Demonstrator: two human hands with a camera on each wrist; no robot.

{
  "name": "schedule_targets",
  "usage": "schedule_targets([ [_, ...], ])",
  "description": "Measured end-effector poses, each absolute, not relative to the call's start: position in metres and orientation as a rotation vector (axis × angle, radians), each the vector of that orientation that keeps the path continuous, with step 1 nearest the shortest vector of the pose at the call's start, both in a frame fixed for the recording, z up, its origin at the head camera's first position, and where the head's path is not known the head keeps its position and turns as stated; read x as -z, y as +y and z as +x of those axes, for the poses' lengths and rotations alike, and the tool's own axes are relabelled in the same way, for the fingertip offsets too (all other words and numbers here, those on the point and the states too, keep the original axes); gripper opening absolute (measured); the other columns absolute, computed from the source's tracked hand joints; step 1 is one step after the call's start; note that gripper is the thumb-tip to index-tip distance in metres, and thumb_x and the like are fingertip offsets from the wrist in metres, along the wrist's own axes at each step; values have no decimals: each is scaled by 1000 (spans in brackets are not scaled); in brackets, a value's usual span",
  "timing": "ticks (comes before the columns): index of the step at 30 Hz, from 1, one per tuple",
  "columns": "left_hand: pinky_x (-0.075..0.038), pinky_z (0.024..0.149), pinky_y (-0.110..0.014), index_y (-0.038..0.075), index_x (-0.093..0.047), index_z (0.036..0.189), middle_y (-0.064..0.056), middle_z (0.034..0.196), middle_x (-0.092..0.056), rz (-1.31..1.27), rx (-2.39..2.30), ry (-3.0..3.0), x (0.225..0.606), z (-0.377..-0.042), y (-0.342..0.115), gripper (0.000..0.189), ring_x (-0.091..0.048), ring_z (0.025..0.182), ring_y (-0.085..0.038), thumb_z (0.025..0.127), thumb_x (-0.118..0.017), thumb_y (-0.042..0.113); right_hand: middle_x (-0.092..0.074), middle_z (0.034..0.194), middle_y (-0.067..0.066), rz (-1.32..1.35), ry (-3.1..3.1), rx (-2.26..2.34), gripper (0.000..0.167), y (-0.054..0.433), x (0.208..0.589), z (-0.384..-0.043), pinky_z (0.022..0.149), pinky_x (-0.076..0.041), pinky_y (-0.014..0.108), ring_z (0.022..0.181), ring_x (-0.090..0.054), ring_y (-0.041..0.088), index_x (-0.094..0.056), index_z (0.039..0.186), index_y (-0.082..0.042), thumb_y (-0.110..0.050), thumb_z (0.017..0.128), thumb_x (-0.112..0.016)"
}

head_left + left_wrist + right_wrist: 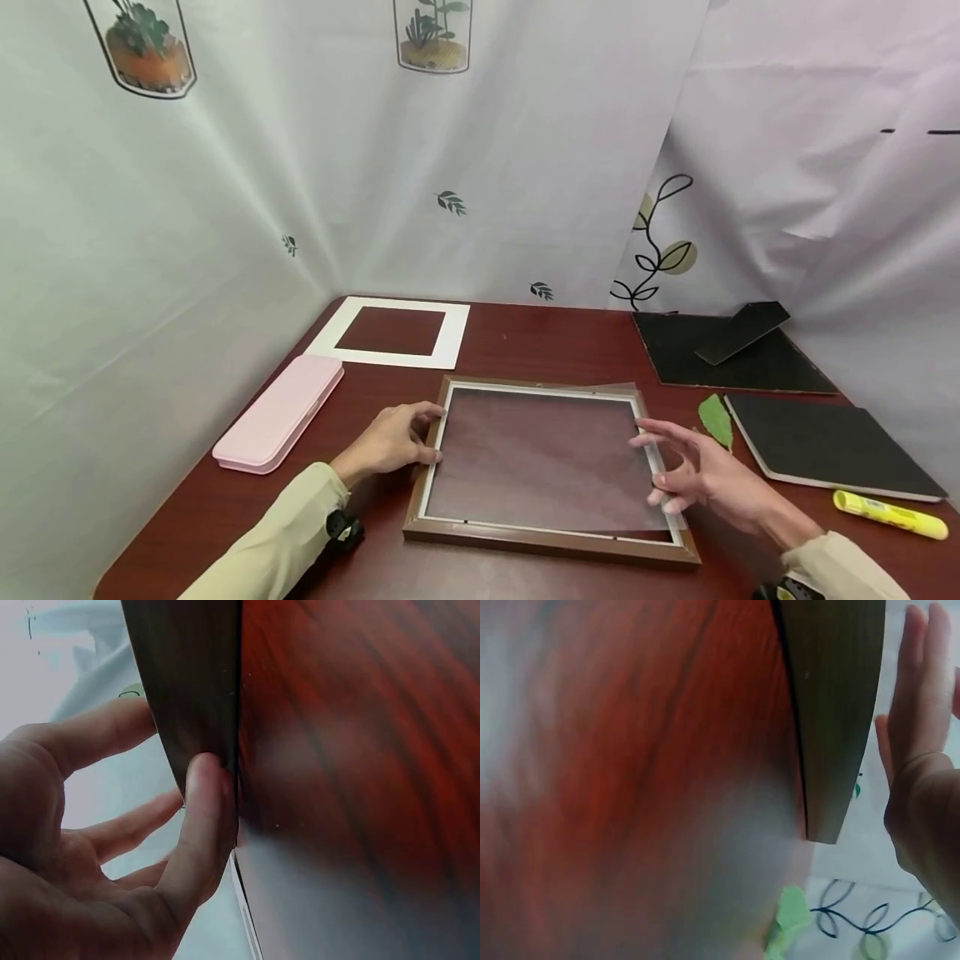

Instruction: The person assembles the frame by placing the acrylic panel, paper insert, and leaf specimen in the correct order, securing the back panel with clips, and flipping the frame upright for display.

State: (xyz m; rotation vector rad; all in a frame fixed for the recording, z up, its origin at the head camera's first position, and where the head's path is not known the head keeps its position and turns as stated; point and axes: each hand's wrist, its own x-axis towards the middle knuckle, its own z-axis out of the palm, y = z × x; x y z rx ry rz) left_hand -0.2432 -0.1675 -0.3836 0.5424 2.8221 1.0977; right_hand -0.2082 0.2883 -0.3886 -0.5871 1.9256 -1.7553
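Note:
A brown picture frame with a pale inner lip lies on the dark red table. Inside its opening sits a clear sheet, slightly askew, its far right corner overlapping the frame's far rail. My left hand grips the frame's left side; in the left wrist view the thumb lies against the outer side, other fingers reaching over the edge. Over the right side hovers my right hand, fingers spread and loosely bent near the sheet's right edge. The right wrist view shows this hand above the frame's side.
Behind the frame at left lie a white mat and a pink case. To the right are a black backing board with its stand, a green leaf, a black notebook and a yellow glue stick.

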Motion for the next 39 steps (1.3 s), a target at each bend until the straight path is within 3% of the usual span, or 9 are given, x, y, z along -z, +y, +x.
schedule_targets([
  [6,-48,72,-30,11,-71,118,-7,100,-70,562,-932,2911,378,-244,-164,51,-59,75,-10,69,-88,11,-54,117,11,-525,2102,1583,81,283,381,-211,66,-61,38,78,-73,21,-14,158,3,-2,94,-63],
  [10,-46,71,-30,10,-70,120,-5,95,-67,589,-854,2922,378,-242,-163,52,-55,78,-13,71,-88,12,-51,89,7,-594,2171,1484,82,281,380,-213,55,-56,35,60,-61,12,-14,155,12,-2,92,-65],
  [14,-46,72,-34,7,-67,124,-6,96,-63,630,-738,2928,378,-238,-160,53,-54,82,-16,75,-85,14,-42,72,1,-698,2305,1351,81,278,379,-215,43,-46,30,44,-43,7,-23,152,15,-8,91,-70],
  [22,-49,93,-53,4,-63,128,-15,115,-64,674,-595,2938,373,-238,-153,53,-61,108,-35,79,-82,14,-39,67,-10,-790,2565,1044,75,275,372,-216,51,-33,21,55,-33,-3,-38,149,11,-19,90,-74],
  [33,-50,94,-57,0,-59,132,-21,116,-61,691,-529,2938,371,-235,-152,54,-62,108,-40,83,-78,12,-30,60,-12,-793,2636,824,70,271,371,-220,54,-28,19,53,-25,-1,-46,146,5,-25,90,-74],
  [39,-49,96,-57,2,-59,133,-20,119,-61,680,-537,2932,371,-235,-151,54,-61,111,-40,84,-78,14,-31,57,-13,-751,2677,721,73,273,370,-216,54,-30,21,49,-28,0,-46,149,-4,-28,87,-77],
])
